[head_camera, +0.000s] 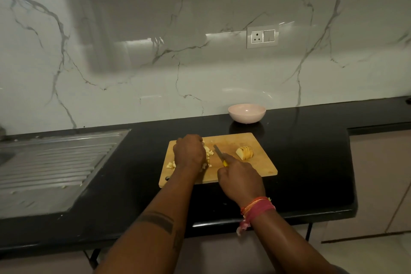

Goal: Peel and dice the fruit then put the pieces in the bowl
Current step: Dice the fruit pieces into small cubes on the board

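Two hands are at work over the wooden cutting board [255, 140], which lies flat on the black surface [311, 162]. My left hand [189, 151] sits curled, knuckles up, over a heap of pale diced fruit pieces [208, 151] on the board's left half; a few more bits show at its wrist side, and I cannot tell whether the fingers grip any of them or only cover them. My right hand [240, 179] is clamped round the yellow handle of a knife [219, 153], whose blade points away from me toward the heap, its tip just beside the dice. To the right on the board, apart from the blade, lies a sliced fruit wedge [244, 153] with peel still showing along its cuts. Beyond the board, near the marble wall, stands the pale pink bowl [246, 113]. A steel sink drainboard [55, 162] lies off to my left.
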Demonstrator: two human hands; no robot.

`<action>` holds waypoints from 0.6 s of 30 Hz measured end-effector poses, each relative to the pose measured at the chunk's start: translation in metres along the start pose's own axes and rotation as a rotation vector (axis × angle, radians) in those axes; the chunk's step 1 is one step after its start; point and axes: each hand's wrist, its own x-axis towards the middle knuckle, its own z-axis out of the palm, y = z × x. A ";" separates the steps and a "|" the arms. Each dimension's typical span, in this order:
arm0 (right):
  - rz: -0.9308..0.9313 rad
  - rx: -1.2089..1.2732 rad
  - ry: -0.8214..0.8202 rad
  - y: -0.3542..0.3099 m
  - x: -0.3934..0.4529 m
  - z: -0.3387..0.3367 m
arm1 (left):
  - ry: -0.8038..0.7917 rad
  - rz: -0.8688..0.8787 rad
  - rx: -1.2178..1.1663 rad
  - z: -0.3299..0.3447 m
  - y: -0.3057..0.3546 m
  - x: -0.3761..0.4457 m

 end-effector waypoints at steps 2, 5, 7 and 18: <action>-0.006 0.018 0.005 0.001 0.001 0.001 | -0.158 0.047 0.120 0.000 0.001 0.009; -0.012 0.037 0.015 0.004 0.000 0.002 | -0.270 0.083 0.202 0.003 0.005 0.021; -0.011 0.049 0.015 0.005 0.001 0.002 | -0.306 0.062 0.200 0.005 0.005 0.027; 0.007 0.078 0.011 0.006 0.000 0.001 | -0.306 0.034 0.149 0.010 0.010 0.033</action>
